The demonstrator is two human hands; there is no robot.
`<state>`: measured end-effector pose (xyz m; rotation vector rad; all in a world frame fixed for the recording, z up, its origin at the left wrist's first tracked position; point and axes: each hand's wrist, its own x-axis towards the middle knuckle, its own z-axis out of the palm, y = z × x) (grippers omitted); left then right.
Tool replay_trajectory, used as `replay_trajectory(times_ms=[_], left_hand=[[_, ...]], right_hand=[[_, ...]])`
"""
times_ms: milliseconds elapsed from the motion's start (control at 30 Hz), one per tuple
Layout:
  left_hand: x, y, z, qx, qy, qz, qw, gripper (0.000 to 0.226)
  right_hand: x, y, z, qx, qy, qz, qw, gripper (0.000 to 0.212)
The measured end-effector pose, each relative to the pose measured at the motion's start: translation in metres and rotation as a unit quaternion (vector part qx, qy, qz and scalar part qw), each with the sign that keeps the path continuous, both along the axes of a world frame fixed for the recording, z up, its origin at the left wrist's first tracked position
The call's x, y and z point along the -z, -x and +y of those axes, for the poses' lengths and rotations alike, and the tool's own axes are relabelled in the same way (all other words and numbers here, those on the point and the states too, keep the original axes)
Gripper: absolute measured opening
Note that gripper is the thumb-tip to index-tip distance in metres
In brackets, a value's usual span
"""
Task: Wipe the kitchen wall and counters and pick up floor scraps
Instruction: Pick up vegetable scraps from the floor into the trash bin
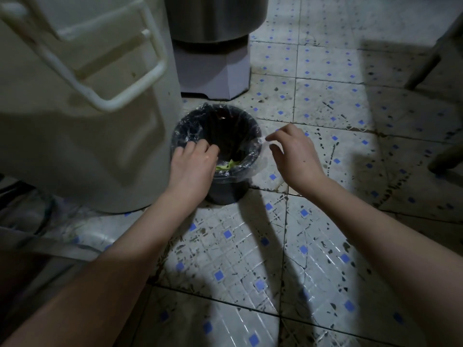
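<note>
A small black waste bin (226,194) stands on the tiled floor, lined with a clear plastic bag (190,132) folded over its rim. Green vegetable scraps (229,165) lie inside near the front. My left hand (193,166) is over the bin's left rim with its fingers curled on the liner edge. My right hand (295,156) is just right of the bin, thumb and forefinger pinching the liner's right edge (263,141).
A large cream plastic container (82,136) with a handle stands close on the left. A steel drum on a grey base (215,71) is behind the bin. Furniture legs (426,66) stand at the right. The blue-dotted floor tiles (288,246) are stained.
</note>
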<state>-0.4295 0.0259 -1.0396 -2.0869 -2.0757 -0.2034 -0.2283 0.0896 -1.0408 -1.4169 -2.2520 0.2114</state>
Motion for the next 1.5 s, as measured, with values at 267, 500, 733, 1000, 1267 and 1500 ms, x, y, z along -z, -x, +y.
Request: replay_trajectory(times_ms=[267,500,733,1000,1267,1500], left_hand=[[-0.017,-0.010,0.007,0.017,0.007,-0.004,1.000,0.021],[-0.063,-0.022,0.035,0.025,-0.006,-0.003,1.000,0.023],[-0.145,-0.037,0.040,0.022,0.069,0.016,0.997,0.036],[-0.301,-0.039,0.041,0.038,0.141,0.056,0.988,0.041],[-0.494,-0.037,0.055,0.044,0.132,0.079,0.987,0.028],[-0.649,-0.027,0.073,0.047,0.099,0.059,0.992,0.029]], right_hand=[[-0.017,-0.042,-0.015,-0.010,0.011,-0.106,0.994,0.028],[-0.053,-0.058,-0.007,-0.038,0.012,-0.170,0.985,0.036],[-0.115,-0.060,0.008,-0.006,0.034,-0.158,0.987,0.040],[-0.262,-0.053,-0.003,-0.019,0.089,-0.191,0.977,0.038],[-0.461,-0.060,-0.001,-0.008,0.101,-0.188,0.977,0.046],[-0.619,-0.058,0.007,0.013,0.075,-0.182,0.980,0.047]])
